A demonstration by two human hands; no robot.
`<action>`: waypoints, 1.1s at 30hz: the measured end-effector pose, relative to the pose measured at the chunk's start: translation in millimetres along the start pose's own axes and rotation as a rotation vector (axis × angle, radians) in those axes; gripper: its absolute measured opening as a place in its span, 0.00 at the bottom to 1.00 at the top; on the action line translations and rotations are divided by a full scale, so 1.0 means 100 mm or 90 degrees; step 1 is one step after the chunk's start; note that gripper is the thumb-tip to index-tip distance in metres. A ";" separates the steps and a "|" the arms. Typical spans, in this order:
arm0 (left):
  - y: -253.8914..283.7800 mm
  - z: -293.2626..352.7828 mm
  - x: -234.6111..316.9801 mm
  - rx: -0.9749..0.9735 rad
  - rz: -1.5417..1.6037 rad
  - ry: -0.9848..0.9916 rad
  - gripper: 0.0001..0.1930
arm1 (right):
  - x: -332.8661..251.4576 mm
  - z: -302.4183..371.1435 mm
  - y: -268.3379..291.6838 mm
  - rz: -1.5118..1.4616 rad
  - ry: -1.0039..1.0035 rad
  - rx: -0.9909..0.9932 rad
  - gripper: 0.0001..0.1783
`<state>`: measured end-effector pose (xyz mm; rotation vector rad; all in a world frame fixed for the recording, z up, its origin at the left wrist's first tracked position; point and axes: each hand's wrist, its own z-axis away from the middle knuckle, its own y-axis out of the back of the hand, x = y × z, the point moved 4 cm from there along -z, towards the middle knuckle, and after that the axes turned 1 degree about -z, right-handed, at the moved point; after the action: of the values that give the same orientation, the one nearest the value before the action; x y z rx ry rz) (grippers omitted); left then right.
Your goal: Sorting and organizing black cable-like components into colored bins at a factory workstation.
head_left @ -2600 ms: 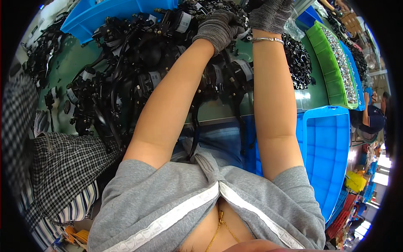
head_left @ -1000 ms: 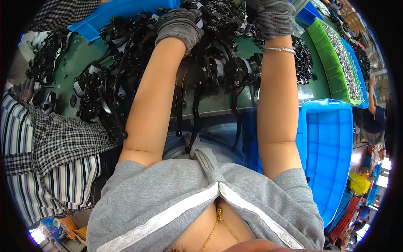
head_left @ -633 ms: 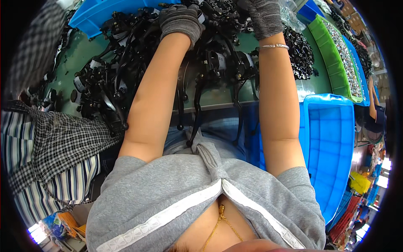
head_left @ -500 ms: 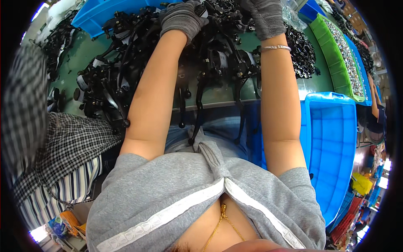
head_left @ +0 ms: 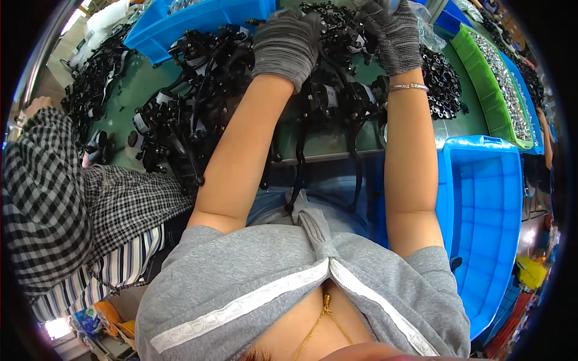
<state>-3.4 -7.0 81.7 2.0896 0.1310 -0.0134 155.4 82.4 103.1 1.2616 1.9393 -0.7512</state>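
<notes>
My left hand (head_left: 284,51), in a striped grey knit glove, is over the near side of a heap of black brake levers (head_left: 211,99). Its back faces up and its fingers curl down out of sight; what they hold is hidden. To its right my right hand (head_left: 394,39), gloved alike, reaches beyond small black parts (head_left: 340,33). Its fingertips are cut off by the upper rim, so its grip cannot be made out. Between my forearms, brake levers (head_left: 301,156) jut past the table's near edge, with ball-ended blades hanging down.
A blue bin (head_left: 205,21) stands behind the heap. Black ring clamps (head_left: 442,84) lie right of my right wrist. Farther right is a green tray (head_left: 481,84) of small metal parts; below it, a blue crate (head_left: 481,198). A co-worker's checked sleeve (head_left: 48,180) is close at left.
My left hand has moved right and slightly nearer, and its back now faces up. My right hand has moved slightly nearer. The co-worker's arm at left has shifted.
</notes>
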 end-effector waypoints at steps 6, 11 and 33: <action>-0.31 0.35 -0.03 0.031 0.170 -0.069 0.34 | 0.01 0.00 -0.08 0.046 0.009 0.001 0.22; -0.12 0.51 -0.36 0.012 0.197 0.071 0.29 | -0.07 0.03 -0.19 0.076 0.009 0.008 0.21; -0.23 0.58 -0.29 -0.108 0.408 0.183 0.25 | -0.35 -0.03 -0.96 -0.242 -0.002 -0.144 0.20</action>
<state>-32.1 -48.3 35.0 1.8698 -0.3564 0.6626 75.3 31.6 142.3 0.7664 2.2201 -0.6893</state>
